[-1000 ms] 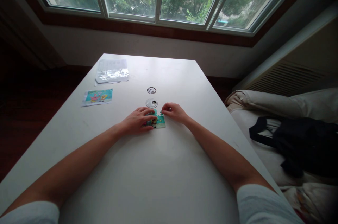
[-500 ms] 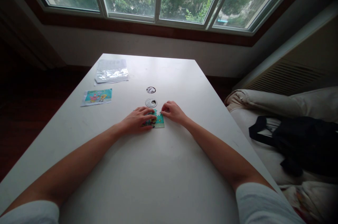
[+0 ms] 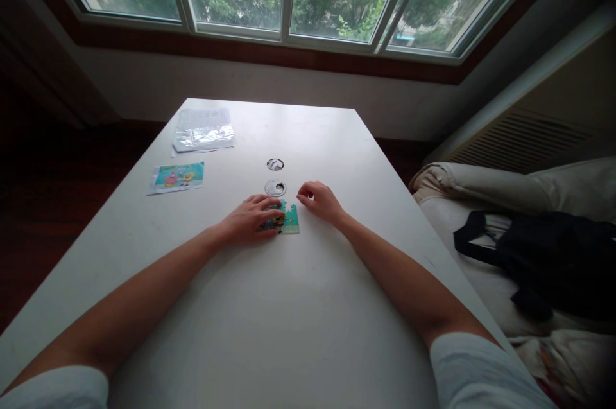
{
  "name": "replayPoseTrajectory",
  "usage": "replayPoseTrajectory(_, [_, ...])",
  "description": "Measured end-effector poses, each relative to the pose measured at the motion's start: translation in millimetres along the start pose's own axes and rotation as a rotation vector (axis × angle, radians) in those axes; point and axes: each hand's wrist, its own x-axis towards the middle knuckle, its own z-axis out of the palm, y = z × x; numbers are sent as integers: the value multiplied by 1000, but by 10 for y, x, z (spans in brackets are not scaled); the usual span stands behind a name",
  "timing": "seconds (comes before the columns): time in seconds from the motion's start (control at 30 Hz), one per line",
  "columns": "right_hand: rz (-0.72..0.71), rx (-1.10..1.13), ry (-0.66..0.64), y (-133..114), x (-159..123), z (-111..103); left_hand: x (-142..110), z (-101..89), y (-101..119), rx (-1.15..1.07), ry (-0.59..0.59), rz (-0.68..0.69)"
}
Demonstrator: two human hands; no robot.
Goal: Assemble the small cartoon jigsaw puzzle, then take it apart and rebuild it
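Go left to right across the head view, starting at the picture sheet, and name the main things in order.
Picture sheet → left hand → the puzzle's uncovered part → right hand → dark cloth.

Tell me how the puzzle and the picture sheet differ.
The puzzle has a notched far edge; the picture sheet looks whole, with a pale margin. The left hand partly covers the puzzle, while the picture sheet lies uncovered, off to the left. Both show turquoise and yellow and lie on the white table.
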Motion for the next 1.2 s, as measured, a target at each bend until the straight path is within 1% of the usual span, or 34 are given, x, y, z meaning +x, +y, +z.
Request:
replayPoseTrajectory(0.1, [95, -31, 110, 138, 45, -90, -1, -5, -1, -6, -3, 1])
replayPoseTrajectory(0.2, [168, -97, 160, 323, 69, -153, -1, -8, -3, -14, -2, 2])
replayPoseTrajectory(0.27, [191, -147, 155, 419, 70, -164, -2, -10, -2, -23, 2, 4])
replayPoseTrajectory(0.33, [174, -161, 125, 467, 64, -158, -1, -13, 0, -30, 5, 3])
replayPoseTrajectory(0.43, [111, -145, 66, 465, 59, -156, -1, -18, 2, -26, 0, 1])
replayPoseTrajectory(0.5, [97, -158, 31, 444, 59, -179, -2, -19, -1, -23, -3, 2])
replayPoseTrajectory(0.67, [166, -257, -5, 419, 53, -252, -8, -11, -19, -13, -11, 6])
replayPoseTrajectory(0.77, [153, -273, -11, 409, 48, -238, -10, -7, -19, -11, -9, 4])
replayPoseTrajectory(0.93, [142, -235, -51, 393, 66, -197, -5, -12, -10, -21, -8, 2])
replayPoseTrajectory(1.03, [160, -192, -43, 395, 76, -195, -2, -14, -12, -30, -3, 4])
replayPoseTrajectory(1.1, [191, -123, -25, 393, 78, -192, -3, -13, -13, -38, 2, 2])
replayPoseTrajectory(1.2, [228, 8, 40, 361, 77, -169, -6, -15, -5, -40, 2, 3])
